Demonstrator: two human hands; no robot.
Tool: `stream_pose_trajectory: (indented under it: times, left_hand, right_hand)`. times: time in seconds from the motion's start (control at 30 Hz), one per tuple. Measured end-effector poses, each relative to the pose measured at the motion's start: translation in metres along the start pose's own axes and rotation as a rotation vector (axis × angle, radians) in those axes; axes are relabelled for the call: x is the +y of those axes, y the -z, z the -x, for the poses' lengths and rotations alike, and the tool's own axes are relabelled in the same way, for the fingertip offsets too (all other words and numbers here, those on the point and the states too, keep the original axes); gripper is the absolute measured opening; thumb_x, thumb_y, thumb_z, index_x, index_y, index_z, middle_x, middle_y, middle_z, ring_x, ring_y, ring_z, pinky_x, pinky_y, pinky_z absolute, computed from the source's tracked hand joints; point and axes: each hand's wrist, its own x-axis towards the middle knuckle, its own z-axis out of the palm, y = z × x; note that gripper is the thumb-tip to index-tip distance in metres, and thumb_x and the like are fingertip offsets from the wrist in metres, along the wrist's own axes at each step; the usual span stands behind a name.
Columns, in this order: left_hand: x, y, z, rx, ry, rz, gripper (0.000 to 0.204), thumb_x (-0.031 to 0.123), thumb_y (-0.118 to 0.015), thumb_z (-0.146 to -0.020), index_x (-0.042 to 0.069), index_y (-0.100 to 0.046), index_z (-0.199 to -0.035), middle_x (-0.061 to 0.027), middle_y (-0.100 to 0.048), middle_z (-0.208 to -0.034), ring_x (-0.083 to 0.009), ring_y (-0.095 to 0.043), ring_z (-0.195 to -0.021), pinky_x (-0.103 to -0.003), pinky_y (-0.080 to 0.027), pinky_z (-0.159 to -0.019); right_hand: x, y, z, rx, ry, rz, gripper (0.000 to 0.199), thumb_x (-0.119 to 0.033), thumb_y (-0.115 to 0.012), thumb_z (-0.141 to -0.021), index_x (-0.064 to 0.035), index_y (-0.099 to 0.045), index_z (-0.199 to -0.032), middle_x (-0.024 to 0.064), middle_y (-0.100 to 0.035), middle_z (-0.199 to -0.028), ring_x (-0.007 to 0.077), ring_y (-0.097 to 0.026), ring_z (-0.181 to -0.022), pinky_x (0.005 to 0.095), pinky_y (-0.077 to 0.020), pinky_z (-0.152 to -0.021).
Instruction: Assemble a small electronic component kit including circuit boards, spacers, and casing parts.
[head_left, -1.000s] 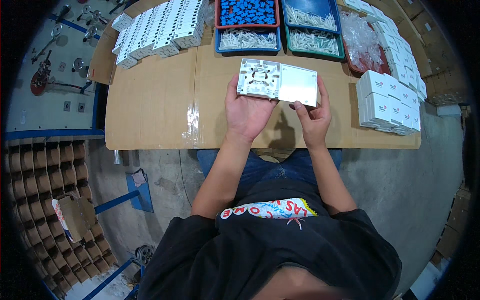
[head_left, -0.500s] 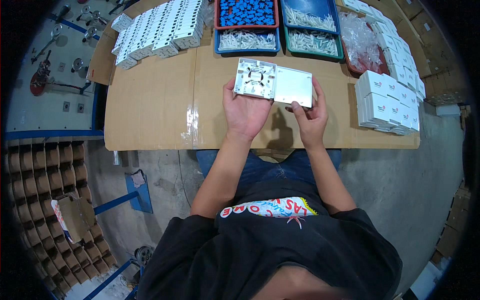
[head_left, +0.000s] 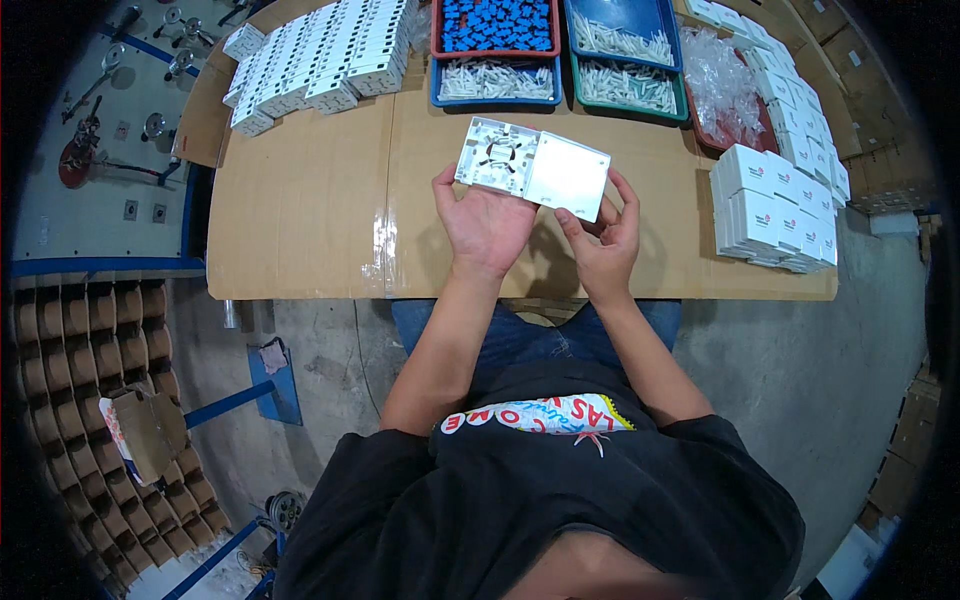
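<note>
A small square white plastic box [head_left: 496, 157] lies open like a book, its shallow base at left and flat lid [head_left: 568, 176] at right. Black marks and moulded guides show inside the base. Palm up, my left hand [head_left: 486, 232] holds the base from below; its thumb is at the left edge and its other fingers are hidden underneath. My right hand [head_left: 608, 248] grips the lid at its lower right, thumb on the near edge and fingers behind.
Small white units [head_left: 300, 75] stand stacked at the back left. Behind the box are trays of blue pieces [head_left: 495, 25] and white pieces [head_left: 495, 80]. Clear plastic bags [head_left: 718, 85] fill a tray at right, near stacked closed white boxes [head_left: 765, 205]. Cardboard [head_left: 300, 220] covers the table.
The open box has shifted slightly left and tilted, with its lid side now lower. My right hand has moved left and a little nearer with it; my left hand has moved only slightly.
</note>
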Motion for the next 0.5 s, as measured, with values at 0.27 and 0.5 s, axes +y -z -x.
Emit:
stream_pose_trajectory:
  times: [0.27, 0.5]
  left_hand:
    - [-0.007, 0.006, 0.0, 0.068, -0.04, -0.098, 0.095, 0.08, -0.037, -0.095, 0.01, -0.036, -0.159, -0.0215, -0.041, -0.158, -0.0419, -0.039, -0.147, -0.056, -0.029, -0.122]
    - [0.004, 0.009, 0.001, 0.023, -0.033, -0.054, 0.097, 0.083, -0.028, -0.095, 0.013, -0.029, -0.162, -0.0278, -0.039, -0.157, -0.0525, -0.04, -0.142, -0.068, -0.03, -0.117]
  right_hand:
    - [0.006, -0.001, 0.01, -0.025, 0.137, 0.325, 0.079, -0.017, -0.088, -0.084, 0.0037, -0.044, -0.146, 0.0232, -0.068, -0.13, 0.0256, -0.072, -0.113, 0.0339, -0.056, -0.098]
    - [-0.005, -0.005, 0.017, -0.143, 0.348, 0.461, 0.077, -0.018, -0.088, -0.083, 0.0025, -0.048, -0.146, 0.0222, -0.073, -0.119, 0.0308, -0.074, -0.109, 0.0358, -0.0587, -0.091]
